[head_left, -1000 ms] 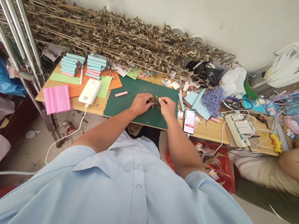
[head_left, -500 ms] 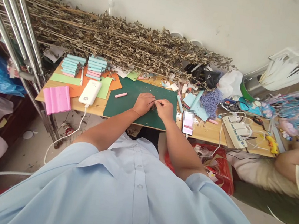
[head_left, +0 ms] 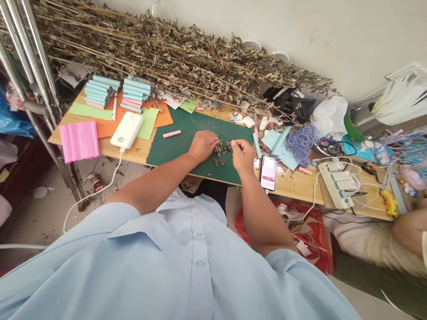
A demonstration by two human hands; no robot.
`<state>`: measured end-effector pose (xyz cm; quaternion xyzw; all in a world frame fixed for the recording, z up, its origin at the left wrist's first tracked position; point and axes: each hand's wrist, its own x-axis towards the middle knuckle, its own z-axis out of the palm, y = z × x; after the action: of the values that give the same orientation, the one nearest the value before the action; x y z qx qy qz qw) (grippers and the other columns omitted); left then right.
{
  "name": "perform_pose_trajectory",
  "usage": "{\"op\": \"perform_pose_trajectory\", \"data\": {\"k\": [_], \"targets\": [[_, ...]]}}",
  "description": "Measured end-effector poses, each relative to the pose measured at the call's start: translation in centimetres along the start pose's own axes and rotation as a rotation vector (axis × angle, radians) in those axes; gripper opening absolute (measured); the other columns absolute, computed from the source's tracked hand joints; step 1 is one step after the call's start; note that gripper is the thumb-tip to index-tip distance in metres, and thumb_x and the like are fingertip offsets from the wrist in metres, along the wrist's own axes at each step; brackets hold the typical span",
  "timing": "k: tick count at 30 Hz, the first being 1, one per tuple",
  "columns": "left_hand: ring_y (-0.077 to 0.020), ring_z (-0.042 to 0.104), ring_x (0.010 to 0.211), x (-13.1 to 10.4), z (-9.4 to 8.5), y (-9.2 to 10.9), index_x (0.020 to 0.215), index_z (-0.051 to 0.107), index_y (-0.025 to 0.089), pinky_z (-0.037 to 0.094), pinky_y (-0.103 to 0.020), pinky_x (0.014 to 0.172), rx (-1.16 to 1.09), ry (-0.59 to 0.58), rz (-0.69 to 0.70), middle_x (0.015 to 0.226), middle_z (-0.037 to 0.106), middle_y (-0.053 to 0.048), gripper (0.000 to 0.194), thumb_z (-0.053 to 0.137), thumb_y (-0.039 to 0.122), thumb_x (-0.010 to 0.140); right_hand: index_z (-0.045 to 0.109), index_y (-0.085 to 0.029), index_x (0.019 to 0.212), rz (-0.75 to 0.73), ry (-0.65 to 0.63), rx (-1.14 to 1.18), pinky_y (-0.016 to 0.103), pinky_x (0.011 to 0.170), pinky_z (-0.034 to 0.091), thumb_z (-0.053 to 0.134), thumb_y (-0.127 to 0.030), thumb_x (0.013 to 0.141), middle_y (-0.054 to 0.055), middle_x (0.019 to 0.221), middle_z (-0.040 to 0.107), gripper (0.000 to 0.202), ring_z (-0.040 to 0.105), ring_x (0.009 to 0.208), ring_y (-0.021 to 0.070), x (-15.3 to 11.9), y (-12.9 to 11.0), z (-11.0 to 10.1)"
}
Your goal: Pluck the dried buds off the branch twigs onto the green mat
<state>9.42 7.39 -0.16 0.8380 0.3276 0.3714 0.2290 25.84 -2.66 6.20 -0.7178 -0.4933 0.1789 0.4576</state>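
On the dark green mat (head_left: 174, 157) lie brown dried leaf bits (head_left: 220, 153), between my two hands. My left hand (head_left: 202, 146) is closed at the left edge of the bits, its fingers bent together; what they hold, if anything, is too small to tell. To the right of the bits, my right hand (head_left: 243, 156) is pinched, with its fingertips over the mat and something tiny at them that I cannot make out. A pink paper roll (head_left: 172, 134) rests on the mat left of my left hand.
Dried plant stems (head_left: 154, 47) lie along the wall. Stacked blue rolls (head_left: 97, 93), a white power bank (head_left: 127, 130) and pink paper (head_left: 79, 141) are at the left. A phone (head_left: 268, 173), purple yarn (head_left: 301, 142) and a power strip (head_left: 336, 185) stand right, near another person's arm (head_left: 416, 225).
My right hand has moved right, away from my left hand. The leaf bits between them now show more fully. My left hand has shifted slightly left.
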Motion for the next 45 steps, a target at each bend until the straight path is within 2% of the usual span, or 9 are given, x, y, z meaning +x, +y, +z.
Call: {"op": "perform_pose_trajectory", "data": {"k": [6, 12, 19, 27, 31, 34, 38, 42, 45], "targets": [[-0.0299, 0.071, 0.116, 0.0, -0.2, 0.4, 0.103, 0.08, 0.02, 0.05, -0.047, 0.109, -0.057, -0.004, -0.05, 0.113, 0.08, -0.013, 0.018, 0.066, 0.031, 0.099, 0.07, -0.021, 0.082, 0.036, -0.113, 0.09, 0.031, 0.072, 0.046, 0.064, -0.053, 0.088, 0.0, 0.071, 0.061, 0.033, 0.056, 0.072, 0.0178, -3.3, -0.4, -1.0], [-0.0289, 0.063, 0.127, -1.3, -2.0, 2.4, 0.112, 0.079, 0.024, 0.045, -0.05, 0.114, -0.046, 0.128, -0.001, 0.129, 0.075, -0.012, 0.028, 0.058, 0.04, 0.104, 0.074, -0.02, 0.087, 0.152, -0.059, 0.155, 0.03, 0.062, 0.044, 0.068, -0.056, 0.085, -0.004, 0.058, 0.056, 0.037, 0.051, 0.059, 0.0155, -4.4, -0.5, -0.5], [-0.0298, 0.063, 0.116, -3.6, -3.2, 5.1, 0.116, 0.079, 0.024, 0.044, -0.05, 0.103, 0.002, -0.004, 0.177, 0.115, 0.076, -0.011, 0.027, 0.063, 0.04, 0.102, 0.073, -0.021, 0.08, 0.209, -0.051, 0.272, 0.029, 0.054, 0.037, 0.072, -0.059, 0.079, -0.005, 0.053, 0.052, 0.039, 0.046, 0.052, 0.014, -4.5, -0.5, 0.4], [-0.026, 0.062, 0.097, -4.5, -3.0, 4.4, 0.089, 0.079, 0.023, 0.044, -0.046, 0.094, 0.047, -0.057, 0.204, 0.092, 0.076, -0.009, 0.038, 0.053, 0.041, 0.108, 0.068, -0.022, 0.074, 0.232, -0.135, 0.253, 0.029, 0.056, 0.038, 0.07, -0.059, 0.081, -0.005, 0.053, 0.052, 0.038, 0.046, 0.053, 0.0138, -5.6, -0.4, 1.5], [-0.0266, 0.062, 0.101, -4.9, -3.2, 3.8, 0.088, 0.078, 0.022, 0.044, -0.046, 0.096, 0.048, -0.077, 0.204, 0.095, 0.075, -0.01, 0.034, 0.055, 0.039, 0.107, 0.064, -0.024, 0.076, 0.244, -0.046, 0.191, 0.028, 0.056, 0.039, 0.065, -0.058, 0.085, -0.005, 0.054, 0.053, 0.035, 0.048, 0.054, 0.0146, -6.1, -0.3, 0.9], [-0.0276, 0.062, 0.1, -4.7, -3.5, 2.9, 0.088, 0.079, 0.022, 0.044, -0.048, 0.096, 0.067, -0.042, 0.097, 0.092, 0.074, -0.01, 0.033, 0.056, 0.038, 0.106, 0.066, -0.023, 0.079, 0.294, -0.017, 0.227, 0.028, 0.054, 0.038, 0.064, -0.057, 0.087, -0.006, 0.052, 0.051, 0.035, 0.046, 0.051, 0.0143, -6.7, -0.5, -0.3], [-0.0296, 0.063, 0.099, -3.8, -3.6, 1.0, 0.094, 0.082, 0.024, 0.046, -0.048, 0.096, 0.084, 0.02, -0.027, 0.091, 0.074, -0.011, 0.029, 0.058, 0.038, 0.104, 0.076, -0.023, 0.081, 0.098, -0.239, 0.128, 0.032, 0.068, 0.05, 0.07, -0.05, 0.088, -0.001, 0.065, 0.065, 0.028, 0.06, 0.065, 0.0175, -9.3, -0.7, -1.5], [-0.0295, 0.063, 0.097, -2.7, -3.1, -0.6, 0.09, 0.082, 0.024, 0.047, -0.048, 0.097, 0.03, 0.077, -0.107, 0.088, 0.075, -0.009, 0.029, 0.06, 0.038, 0.102, 0.082, -0.026, 0.082, -0.133, -0.473, 0.081, 0.038, 0.085, 0.057, 0.072, -0.048, 0.09, 0.006, 0.089, 0.078, 0.025, 0.071, 0.085, 0.0224, -12.9, -0.4, -0.8], [-0.0295, 0.064, 0.097, -2.2, -2.6, -1.3, 0.092, 0.082, 0.024, 0.048, -0.048, 0.099, -0.014, 0.128, -0.163, 0.091, 0.076, -0.01, 0.028, 0.062, 0.041, 0.101, 0.085, -0.027, 0.092, -0.175, -0.514, 0.02, 0.039, 0.09, 0.06, 0.072, -0.048, 0.093, 0.007, 0.099, 0.081, 0.025, 0.074, 0.09, 0.0231, -14.7, -0.1, 0.0]]}}
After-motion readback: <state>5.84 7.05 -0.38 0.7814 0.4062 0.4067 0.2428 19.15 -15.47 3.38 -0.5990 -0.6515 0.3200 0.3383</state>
